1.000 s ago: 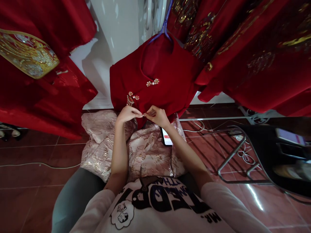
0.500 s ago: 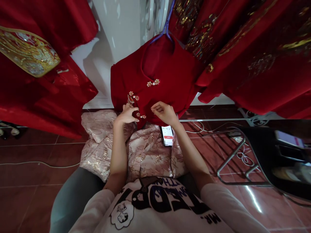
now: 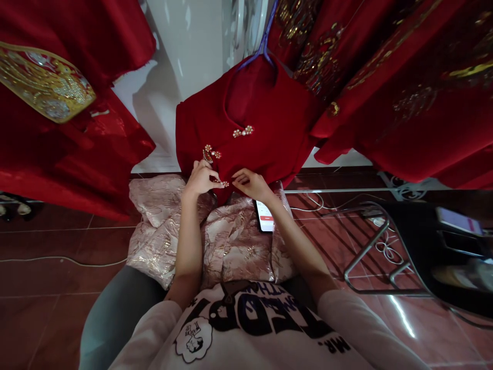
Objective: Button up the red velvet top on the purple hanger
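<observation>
A dark red velvet garment (image 3: 277, 118) hangs before me on a blue hanger (image 3: 264, 46), its lower part over my lap. Flower-shaped beaded clasps run down its front: an upper clasp (image 3: 243, 131), a middle clasp (image 3: 213, 152) with a dangling ornament, and a lower clasp (image 3: 225, 184). My left hand (image 3: 198, 178) pinches the lower clasp at its left end, its other fingers behind on the cloth. Just right of that clasp, my right hand (image 3: 252, 185) is closed, fingertips drawn together; whatever they hold is too small to make out.
Shiny pink brocade cloth (image 3: 239, 246) covers my lap, with a lit phone (image 3: 265, 218) on it. Red embroidered garments (image 3: 423, 103) hang right, another red garment (image 3: 111, 128) left. A black chair (image 3: 416, 231) carrying phones stands at right. A white cable (image 3: 65, 258) crosses the floor.
My right hand has moved left and slightly down, close to the lower clasp. My left thumb and finger have closed on that clasp, which now sits tilted between them.
</observation>
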A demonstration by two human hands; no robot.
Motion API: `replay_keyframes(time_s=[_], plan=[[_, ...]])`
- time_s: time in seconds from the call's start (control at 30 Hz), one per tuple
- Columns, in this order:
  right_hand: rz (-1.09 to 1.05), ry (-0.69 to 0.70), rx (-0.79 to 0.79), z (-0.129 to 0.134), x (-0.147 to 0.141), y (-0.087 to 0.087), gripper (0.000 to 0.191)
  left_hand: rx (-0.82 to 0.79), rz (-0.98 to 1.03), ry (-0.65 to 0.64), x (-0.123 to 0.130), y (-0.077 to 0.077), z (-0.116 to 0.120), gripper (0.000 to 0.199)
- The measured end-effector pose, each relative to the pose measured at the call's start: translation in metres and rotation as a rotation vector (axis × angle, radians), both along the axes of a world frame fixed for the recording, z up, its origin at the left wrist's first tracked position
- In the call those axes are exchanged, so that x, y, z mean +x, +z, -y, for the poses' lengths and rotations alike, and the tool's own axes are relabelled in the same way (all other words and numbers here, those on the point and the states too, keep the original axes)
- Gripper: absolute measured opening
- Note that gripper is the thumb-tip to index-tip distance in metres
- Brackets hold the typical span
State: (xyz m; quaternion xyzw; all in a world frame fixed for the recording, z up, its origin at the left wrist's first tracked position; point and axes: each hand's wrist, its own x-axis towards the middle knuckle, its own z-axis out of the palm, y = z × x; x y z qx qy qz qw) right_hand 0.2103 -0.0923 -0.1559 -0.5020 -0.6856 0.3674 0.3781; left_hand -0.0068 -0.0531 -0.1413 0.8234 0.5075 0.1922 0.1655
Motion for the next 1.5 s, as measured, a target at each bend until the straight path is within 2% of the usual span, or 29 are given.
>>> replay_keyframes(time_s=[0.13, 0.23, 0.33, 0.53, 0.63, 0.7, 0.8, 0.87, 0.93, 1.07, 1.2, 1.33, 1.43, 1.5], plan=[[-0.078, 0.016, -0.019, 0.001, -0.008, -0.007, 0.023, 0.068, 0.060, -0.067, 0.003, 0.009, 0.001, 0.011], [-0.097, 0.023, 0.018, 0.003, -0.012, -0.007, 0.020, 0.051, 0.108, -0.111, 0.005, 0.015, 0.003, 0.003], [-0.088, 0.013, 0.040, 0.005, -0.012, -0.006, 0.019, 0.019, 0.157, -0.120, 0.006, 0.015, 0.004, 0.005], [-0.113, -0.015, 0.027, 0.005, -0.012, -0.005, 0.024, -0.111, 0.274, -0.068, 0.008, 0.017, 0.006, 0.006], [-0.113, -0.005, 0.013, 0.004, -0.012, -0.005, 0.025, -0.221, 0.326, -0.060, 0.007, 0.016, 0.006, 0.017], [-0.106, 0.011, 0.009, 0.004, -0.011, -0.005, 0.024, -0.307, 0.449, -0.063, 0.008, 0.012, 0.004, 0.029], [-0.092, 0.025, 0.021, 0.003, -0.008, -0.004, 0.023, -0.403, 0.773, 0.073, 0.013, 0.004, -0.002, 0.046], [-0.088, 0.042, 0.020, 0.003, -0.005, -0.002, 0.025, -0.406, 0.952, 0.187, 0.017, 0.000, -0.007, 0.048], [-0.087, 0.082, 0.005, 0.003, -0.003, 0.000, 0.028, -0.390, 1.041, 0.240, 0.021, -0.004, -0.011, 0.047], [-0.084, 0.151, -0.013, 0.004, 0.001, 0.003, 0.031, -0.393, 1.069, 0.307, 0.023, -0.007, -0.014, 0.046], [-0.090, 0.182, -0.012, 0.004, 0.001, 0.003, 0.031, -0.395, 1.104, 0.365, 0.024, -0.006, -0.013, 0.031], [-0.087, 0.216, -0.024, 0.003, 0.005, 0.003, 0.031, -0.390, 1.030, 0.411, 0.029, 0.000, -0.009, 0.028], [-0.066, 0.262, -0.041, 0.001, 0.015, 0.005, 0.030, -0.354, 0.973, 0.330, 0.037, 0.012, -0.005, 0.031], [-0.036, 0.295, -0.079, 0.000, 0.025, 0.007, 0.029, -0.191, 0.940, 0.228, 0.045, 0.024, -0.002, 0.027]])
